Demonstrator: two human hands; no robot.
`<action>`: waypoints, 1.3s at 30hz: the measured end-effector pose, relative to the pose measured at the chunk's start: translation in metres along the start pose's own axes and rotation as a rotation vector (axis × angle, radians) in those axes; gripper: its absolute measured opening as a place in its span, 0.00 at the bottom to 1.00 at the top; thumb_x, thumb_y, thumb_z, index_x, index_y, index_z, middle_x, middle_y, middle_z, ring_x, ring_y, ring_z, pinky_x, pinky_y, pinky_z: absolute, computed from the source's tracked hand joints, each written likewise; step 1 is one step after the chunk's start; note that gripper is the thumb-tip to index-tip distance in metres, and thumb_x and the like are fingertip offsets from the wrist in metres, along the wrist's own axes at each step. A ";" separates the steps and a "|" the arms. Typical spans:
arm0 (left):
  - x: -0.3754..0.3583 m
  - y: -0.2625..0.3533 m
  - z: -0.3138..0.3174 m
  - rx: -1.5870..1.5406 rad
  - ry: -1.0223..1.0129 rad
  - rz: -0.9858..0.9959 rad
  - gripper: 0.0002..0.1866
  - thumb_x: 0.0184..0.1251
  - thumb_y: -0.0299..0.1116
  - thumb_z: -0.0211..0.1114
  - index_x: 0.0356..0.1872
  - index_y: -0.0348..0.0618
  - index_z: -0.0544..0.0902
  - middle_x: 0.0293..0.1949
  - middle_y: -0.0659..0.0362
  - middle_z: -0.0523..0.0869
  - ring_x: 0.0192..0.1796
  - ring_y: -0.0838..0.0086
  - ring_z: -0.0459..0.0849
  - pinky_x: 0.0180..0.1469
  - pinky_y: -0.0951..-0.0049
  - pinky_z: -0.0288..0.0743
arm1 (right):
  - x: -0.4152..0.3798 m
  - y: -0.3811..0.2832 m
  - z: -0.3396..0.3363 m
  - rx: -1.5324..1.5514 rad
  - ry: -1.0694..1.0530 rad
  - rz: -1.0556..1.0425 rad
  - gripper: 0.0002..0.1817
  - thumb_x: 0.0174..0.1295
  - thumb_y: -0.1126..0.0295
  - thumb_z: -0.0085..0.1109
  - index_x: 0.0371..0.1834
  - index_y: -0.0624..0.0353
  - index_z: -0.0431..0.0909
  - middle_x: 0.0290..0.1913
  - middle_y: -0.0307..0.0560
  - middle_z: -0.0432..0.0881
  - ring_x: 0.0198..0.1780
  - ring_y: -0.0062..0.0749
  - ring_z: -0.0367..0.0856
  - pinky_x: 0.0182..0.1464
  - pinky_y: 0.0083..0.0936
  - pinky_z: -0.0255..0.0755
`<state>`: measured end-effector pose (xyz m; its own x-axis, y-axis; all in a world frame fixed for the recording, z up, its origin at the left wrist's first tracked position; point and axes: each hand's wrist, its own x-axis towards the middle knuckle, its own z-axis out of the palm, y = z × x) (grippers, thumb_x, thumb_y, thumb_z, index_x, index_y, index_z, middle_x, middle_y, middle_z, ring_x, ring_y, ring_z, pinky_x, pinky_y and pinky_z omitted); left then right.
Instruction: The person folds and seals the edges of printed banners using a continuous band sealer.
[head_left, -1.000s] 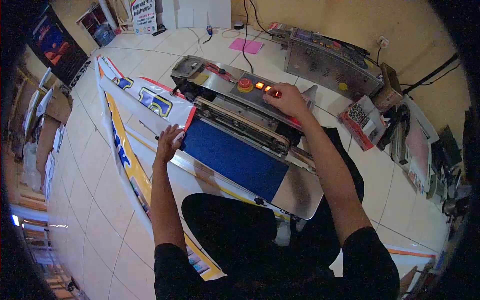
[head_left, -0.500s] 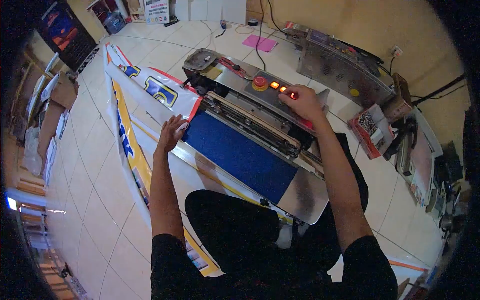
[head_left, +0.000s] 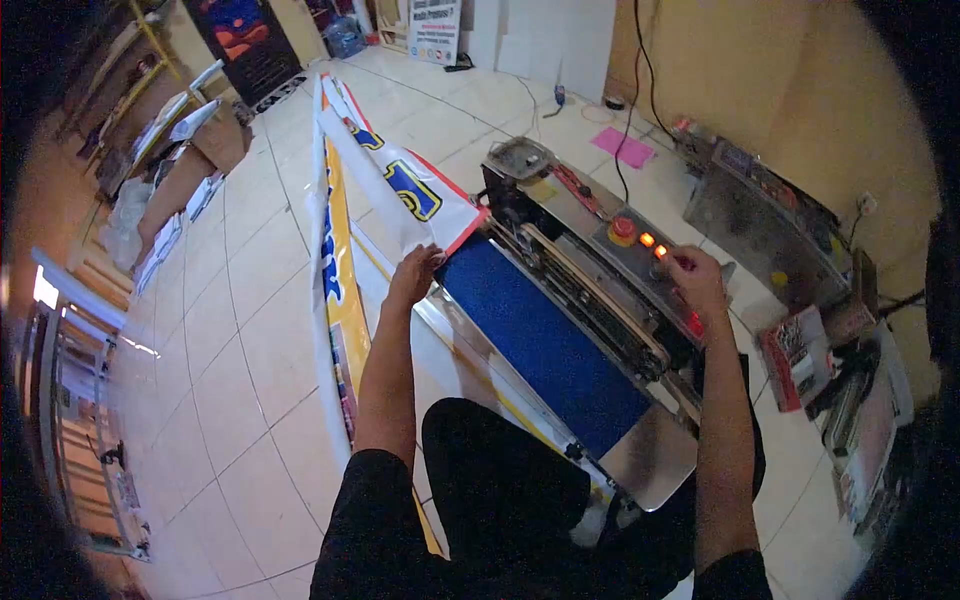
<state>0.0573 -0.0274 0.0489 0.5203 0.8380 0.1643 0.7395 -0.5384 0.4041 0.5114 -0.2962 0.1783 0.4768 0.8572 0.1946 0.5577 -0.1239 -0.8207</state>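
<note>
A band sealer (head_left: 565, 195) with a blue conveyor belt (head_left: 540, 335) stands on the floor in front of me. The white printed banner (head_left: 455, 215), with a red edge and blue-yellow lettering, has its corner at the belt's far left end. My left hand (head_left: 412, 276) is closed on the banner's edge there, with the fingertips partly hidden. On the control panel, my right hand (head_left: 697, 280) has its fingers bent together beside the lit orange switches (head_left: 654, 245); what lies under the fingertips is hidden. A red stop button (head_left: 623, 230) sits left of them.
The rest of the banner lies folded along the floor at left, with a yellow strip (head_left: 340, 240). Behind the sealer stands another metal machine (head_left: 765, 215) by the wall. A black cable (head_left: 627, 130) and pink paper (head_left: 622, 148) are nearby. A red-white box (head_left: 797, 358) is at right.
My left hand has gone from raised and spread to closed at the banner's corner. My right hand stays at the panel switches. The view has shifted, so everything sits further right and lower.
</note>
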 end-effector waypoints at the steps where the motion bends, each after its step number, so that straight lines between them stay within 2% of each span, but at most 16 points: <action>1: -0.002 -0.009 -0.010 -0.119 0.065 0.046 0.16 0.71 0.37 0.53 0.56 0.50 0.78 0.59 0.52 0.79 0.66 0.54 0.71 0.66 0.56 0.66 | 0.002 0.007 -0.001 0.002 -0.007 -0.021 0.16 0.58 0.61 0.68 0.38 0.65 0.83 0.31 0.42 0.83 0.32 0.23 0.79 0.37 0.22 0.74; 2: -0.007 -0.020 -0.024 -0.211 -0.010 0.021 0.14 0.70 0.33 0.53 0.51 0.40 0.79 0.50 0.48 0.83 0.56 0.51 0.79 0.59 0.63 0.72 | 0.005 0.017 0.000 0.009 0.010 -0.036 0.16 0.58 0.61 0.67 0.38 0.65 0.83 0.31 0.42 0.83 0.32 0.23 0.79 0.36 0.21 0.73; 3: -0.026 -0.027 -0.033 -0.101 0.169 0.151 0.12 0.70 0.31 0.53 0.49 0.38 0.80 0.47 0.46 0.83 0.51 0.51 0.80 0.55 0.59 0.73 | 0.006 0.020 0.003 0.019 0.029 -0.048 0.16 0.58 0.60 0.67 0.39 0.65 0.83 0.30 0.41 0.83 0.31 0.22 0.79 0.35 0.21 0.73; 4: -0.046 -0.033 -0.048 -0.162 0.151 0.065 0.12 0.70 0.31 0.53 0.49 0.38 0.79 0.47 0.46 0.83 0.51 0.50 0.80 0.55 0.60 0.74 | -0.001 -0.006 -0.002 0.117 -0.013 0.118 0.16 0.59 0.60 0.67 0.39 0.64 0.83 0.31 0.42 0.83 0.30 0.23 0.79 0.35 0.22 0.73; 11: -0.261 0.012 -0.143 -0.011 0.037 -0.056 0.15 0.62 0.26 0.61 0.51 0.42 0.78 0.50 0.49 0.83 0.53 0.53 0.80 0.54 0.63 0.76 | 0.011 0.023 -0.001 0.180 0.023 0.020 0.14 0.63 0.62 0.63 0.38 0.65 0.83 0.30 0.41 0.82 0.33 0.24 0.79 0.39 0.23 0.73; 14: -0.339 0.047 -0.134 -0.024 -0.154 -0.017 0.17 0.63 0.28 0.60 0.55 0.45 0.77 0.53 0.51 0.82 0.58 0.54 0.78 0.63 0.55 0.67 | 0.027 0.069 0.005 0.079 0.099 -0.187 0.14 0.63 0.60 0.63 0.38 0.61 0.83 0.29 0.37 0.82 0.28 0.19 0.76 0.30 0.20 0.69; 17: -0.408 0.062 -0.103 -0.108 -0.249 -0.003 0.19 0.67 0.32 0.58 0.59 0.51 0.76 0.58 0.52 0.80 0.62 0.54 0.75 0.69 0.48 0.55 | 0.025 0.071 0.004 -0.054 0.107 -0.105 0.13 0.64 0.60 0.61 0.40 0.60 0.82 0.28 0.38 0.81 0.28 0.21 0.76 0.32 0.22 0.71; 18: -0.421 0.066 -0.108 -0.157 -0.426 -0.107 0.21 0.67 0.36 0.60 0.61 0.54 0.75 0.59 0.53 0.79 0.63 0.55 0.75 0.70 0.50 0.55 | -0.002 0.014 0.006 -0.081 0.142 -0.031 0.14 0.64 0.60 0.60 0.42 0.61 0.81 0.32 0.42 0.81 0.31 0.27 0.78 0.37 0.26 0.72; 19: -0.432 0.055 -0.110 -0.171 -0.412 -0.118 0.21 0.67 0.36 0.60 0.61 0.54 0.75 0.59 0.53 0.79 0.63 0.55 0.75 0.70 0.50 0.55 | -0.003 0.009 0.010 -0.089 0.129 -0.047 0.14 0.64 0.60 0.60 0.42 0.61 0.81 0.32 0.42 0.81 0.31 0.27 0.78 0.37 0.26 0.72; 21: -0.448 0.013 -0.117 -0.239 -0.430 -0.084 0.23 0.65 0.40 0.62 0.61 0.53 0.75 0.59 0.53 0.79 0.63 0.56 0.74 0.71 0.51 0.55 | -0.009 0.006 0.009 -0.351 0.208 -0.383 0.13 0.64 0.62 0.59 0.42 0.62 0.80 0.38 0.47 0.80 0.36 0.32 0.78 0.41 0.29 0.72; 23: -0.467 -0.054 -0.118 -0.180 -0.247 -0.456 0.22 0.63 0.40 0.64 0.58 0.49 0.77 0.55 0.50 0.81 0.58 0.54 0.77 0.68 0.57 0.61 | -0.008 -0.020 0.022 -0.472 0.179 -0.412 0.12 0.64 0.64 0.58 0.42 0.63 0.80 0.40 0.48 0.79 0.40 0.35 0.78 0.42 0.30 0.72; 26: -0.506 -0.161 -0.126 0.055 0.146 -0.393 0.22 0.64 0.38 0.63 0.57 0.42 0.76 0.60 0.47 0.76 0.60 0.51 0.73 0.63 0.54 0.65 | -0.010 -0.109 0.067 -0.442 0.045 -0.645 0.10 0.63 0.68 0.57 0.42 0.62 0.79 0.42 0.51 0.79 0.46 0.43 0.79 0.48 0.32 0.72; 28: -0.559 -0.208 -0.110 0.249 0.070 -0.452 0.29 0.65 0.41 0.60 0.66 0.43 0.68 0.68 0.44 0.65 0.68 0.50 0.64 0.70 0.50 0.54 | -0.017 -0.179 0.111 -0.517 -0.023 -0.706 0.10 0.61 0.69 0.58 0.42 0.62 0.80 0.44 0.53 0.79 0.48 0.46 0.79 0.53 0.35 0.71; 30: -0.593 -0.217 -0.095 0.386 -0.016 -0.453 0.31 0.66 0.43 0.59 0.69 0.44 0.65 0.71 0.44 0.61 0.71 0.50 0.61 0.72 0.48 0.50 | -0.027 -0.244 0.157 -0.568 -0.153 -0.914 0.10 0.58 0.70 0.59 0.42 0.62 0.80 0.46 0.53 0.80 0.50 0.46 0.78 0.55 0.38 0.70; 32: -0.600 -0.203 -0.106 0.280 0.018 -0.496 0.34 0.66 0.45 0.57 0.72 0.46 0.60 0.73 0.46 0.56 0.75 0.53 0.54 0.74 0.48 0.43 | -0.021 -0.272 0.214 -0.582 -0.359 -0.886 0.11 0.55 0.71 0.60 0.41 0.59 0.80 0.47 0.52 0.79 0.52 0.47 0.76 0.55 0.39 0.70; 39: -0.596 -0.212 -0.109 0.150 -0.062 -0.557 0.36 0.60 0.42 0.61 0.71 0.46 0.62 0.74 0.47 0.56 0.76 0.54 0.52 0.74 0.47 0.40 | -0.074 -0.377 0.407 -0.543 -0.880 -1.002 0.12 0.55 0.68 0.62 0.42 0.56 0.80 0.47 0.50 0.80 0.52 0.46 0.77 0.55 0.38 0.72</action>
<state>-0.4563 -0.4029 -0.0364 0.0558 0.9942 -0.0915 0.9591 -0.0279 0.2816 -0.0111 -0.1097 0.2547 -0.7185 0.6956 0.0035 0.6813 0.7047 -0.1979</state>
